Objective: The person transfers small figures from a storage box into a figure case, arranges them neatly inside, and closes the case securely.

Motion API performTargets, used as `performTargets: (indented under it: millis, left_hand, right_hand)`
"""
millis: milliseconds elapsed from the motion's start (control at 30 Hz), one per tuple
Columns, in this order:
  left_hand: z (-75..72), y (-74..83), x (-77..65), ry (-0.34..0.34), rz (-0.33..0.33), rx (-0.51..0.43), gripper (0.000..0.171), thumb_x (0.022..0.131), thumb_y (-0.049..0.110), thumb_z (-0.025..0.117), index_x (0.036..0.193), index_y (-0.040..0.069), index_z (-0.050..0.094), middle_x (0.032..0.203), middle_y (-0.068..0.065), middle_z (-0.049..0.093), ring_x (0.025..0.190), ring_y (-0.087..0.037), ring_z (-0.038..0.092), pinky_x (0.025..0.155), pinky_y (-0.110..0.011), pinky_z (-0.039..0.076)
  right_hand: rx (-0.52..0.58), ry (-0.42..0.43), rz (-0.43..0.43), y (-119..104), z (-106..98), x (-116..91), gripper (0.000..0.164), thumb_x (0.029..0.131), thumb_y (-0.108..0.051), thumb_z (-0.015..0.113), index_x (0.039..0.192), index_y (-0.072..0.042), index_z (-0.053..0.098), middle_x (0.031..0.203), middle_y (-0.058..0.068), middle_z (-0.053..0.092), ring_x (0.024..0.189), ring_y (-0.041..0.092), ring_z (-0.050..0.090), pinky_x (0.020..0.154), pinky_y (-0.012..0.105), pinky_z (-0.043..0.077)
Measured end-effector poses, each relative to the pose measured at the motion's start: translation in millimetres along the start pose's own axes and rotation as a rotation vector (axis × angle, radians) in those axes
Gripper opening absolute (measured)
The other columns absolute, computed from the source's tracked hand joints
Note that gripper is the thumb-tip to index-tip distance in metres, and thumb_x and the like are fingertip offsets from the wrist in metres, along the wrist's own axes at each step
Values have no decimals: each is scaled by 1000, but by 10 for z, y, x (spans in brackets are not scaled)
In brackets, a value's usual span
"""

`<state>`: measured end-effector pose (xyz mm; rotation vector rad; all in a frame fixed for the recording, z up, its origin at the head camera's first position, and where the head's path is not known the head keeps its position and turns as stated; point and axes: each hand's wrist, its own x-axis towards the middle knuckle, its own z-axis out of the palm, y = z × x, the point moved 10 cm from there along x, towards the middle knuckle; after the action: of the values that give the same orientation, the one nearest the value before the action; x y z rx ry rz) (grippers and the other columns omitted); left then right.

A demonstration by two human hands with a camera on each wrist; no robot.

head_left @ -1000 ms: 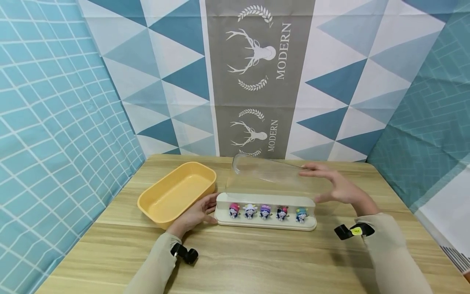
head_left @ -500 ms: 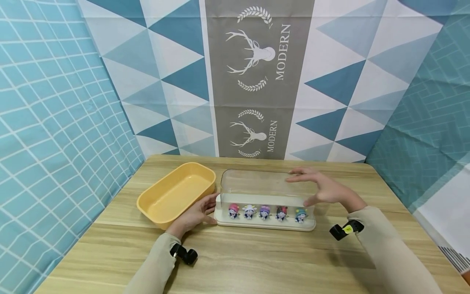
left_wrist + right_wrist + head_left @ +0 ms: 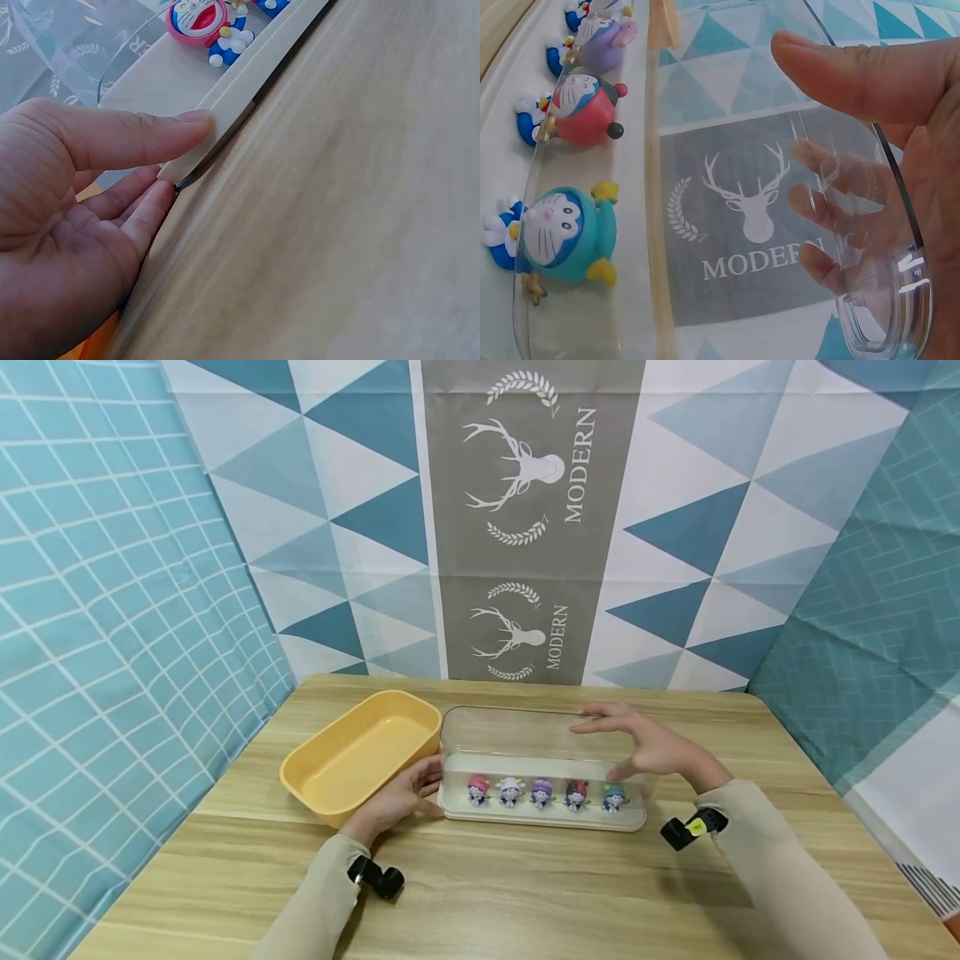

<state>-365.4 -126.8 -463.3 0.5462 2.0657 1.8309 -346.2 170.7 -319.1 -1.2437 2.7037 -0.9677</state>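
Observation:
A long cream display base (image 3: 540,817) carries a row of several small cartoon cat figurines (image 3: 542,791) in coloured hats. My left hand (image 3: 405,795) grips the base's left end; in the left wrist view the thumb lies along its front edge and the fingertips touch its end. Over the base, my right hand (image 3: 652,743) holds a clear plastic cover (image 3: 517,731) between thumb and spread fingers. In the right wrist view the cover's clear wall stands close to the figurine with the teal hood (image 3: 570,232). Whether the cover touches the base cannot be told.
A yellow plastic tub (image 3: 315,800) stands at the left, just behind my left hand. Both stand on a wood-grain table (image 3: 525,893). Patterned cloths hang behind the table and on both sides.
My right hand has brought the clear cover left and lower, turning it level with the base. The left hand and the base have stayed put.

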Motion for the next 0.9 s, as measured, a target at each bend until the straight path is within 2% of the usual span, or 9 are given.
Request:
performTargets:
  millis: [100, 167, 267, 367, 533, 767, 900]
  left_hand:
    - [-22, 2, -3, 19, -6, 0, 91, 72, -26, 66, 150, -13, 21, 150, -35, 29, 140, -48, 29, 111, -40, 35]
    - [-37, 1, -6, 32, -8, 5, 84, 72, -26, 67, 145, -14, 28, 147, -34, 33, 139, -48, 31, 111, -41, 35]
    - [-37, 6, -11, 39, -2, 13, 66, 71, -26, 69, 129, -10, 41, 138, -27, 42, 136, -44, 36, 110, -42, 36]
    - [-28, -3, -14, 40, -7, 13, 57, 70, -25, 69, 117, -5, 43, 133, -22, 45, 134, -39, 39, 109, -41, 38]
    - [-16, -10, -12, 41, -18, 21, 59, 71, -25, 69, 119, -6, 43, 137, -24, 43, 133, -38, 40, 109, -39, 39]
    - [-15, 8, -6, 41, -8, 38, 52, 71, -24, 71, 109, -1, 43, 124, -15, 47, 129, -34, 45, 107, -40, 41]
    - [-18, -6, -5, 36, -8, 25, 52, 71, -24, 70, 109, -1, 44, 123, -15, 48, 130, -36, 45, 106, -39, 42]
  right_hand:
    - [1, -6, -6, -14, 31, 25, 75, 64, -2, 83, 136, -8, 62, 150, 25, 38, 138, 47, 30, 100, 77, 26]
    - [-5, -15, -14, -27, 67, 47, 75, 64, -2, 84, 135, -9, 62, 150, 26, 38, 138, 47, 30, 101, 76, 25]
    - [-14, -26, -21, -21, 131, 64, 76, 63, -3, 86, 135, -10, 63, 150, 25, 39, 139, 47, 29, 103, 76, 23]
    - [-8, -24, -28, -5, 180, 59, 75, 63, -6, 89, 134, -9, 63, 149, 25, 40, 139, 48, 29, 103, 76, 22]
    - [-3, -9, -47, 18, 220, 34, 73, 64, -11, 91, 132, -7, 64, 146, 27, 42, 136, 50, 32, 102, 76, 24]
    - [-16, -9, -57, 38, 248, 28, 74, 63, -6, 90, 132, -6, 64, 145, 27, 43, 134, 50, 33, 101, 75, 25]
    - [-3, -18, -36, 31, 264, 36, 75, 63, -4, 89, 133, -7, 63, 147, 25, 42, 136, 48, 32, 102, 74, 25]
